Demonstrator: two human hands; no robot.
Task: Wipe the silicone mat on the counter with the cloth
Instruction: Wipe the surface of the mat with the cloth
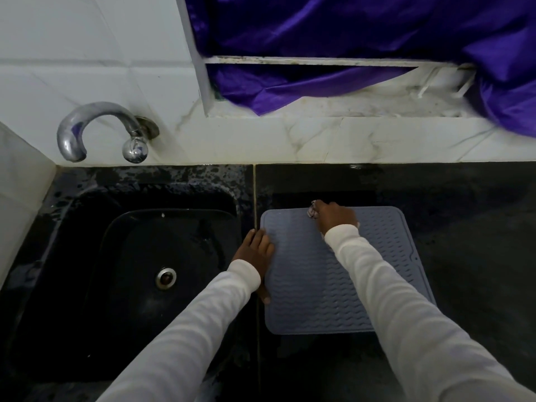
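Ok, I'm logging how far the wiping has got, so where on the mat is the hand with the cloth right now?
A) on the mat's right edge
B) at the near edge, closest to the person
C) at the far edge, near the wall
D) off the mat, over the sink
C: the right hand grips the bunched cloth at the far edge of the silicone mat, while the left hand rests on its left edge.

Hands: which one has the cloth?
The right hand, at the mat's far edge, grips the cloth. The left hand just presses the mat's left edge.
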